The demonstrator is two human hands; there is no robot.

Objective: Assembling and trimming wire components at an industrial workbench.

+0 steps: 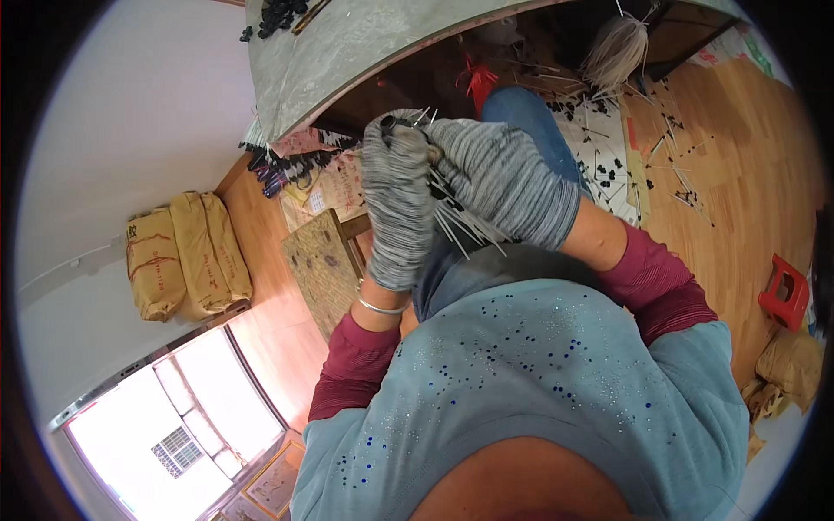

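Both my hands wear grey striped knit gloves and are closed against each other, above my lap. From between them a bundle of thin white rods [465, 227] fans out toward my lap, and a few rod ends poke up past the fingers. My left hand [396, 195] is a fist with a small round black piece [388, 123] showing at its top. Curled in from the right, my right hand [508, 178] presses its fingers to the upper part of the bundle. The fingers hide how each hand grips the rods.
A grey-topped table [365, 43] stands ahead, black pieces on its far left. A wooden stool [313, 269] is at my left. Rods and black parts litter the floor sheet [612, 143]. Brown sacks [187, 256] lie left, a red plastic stool [786, 293] right.
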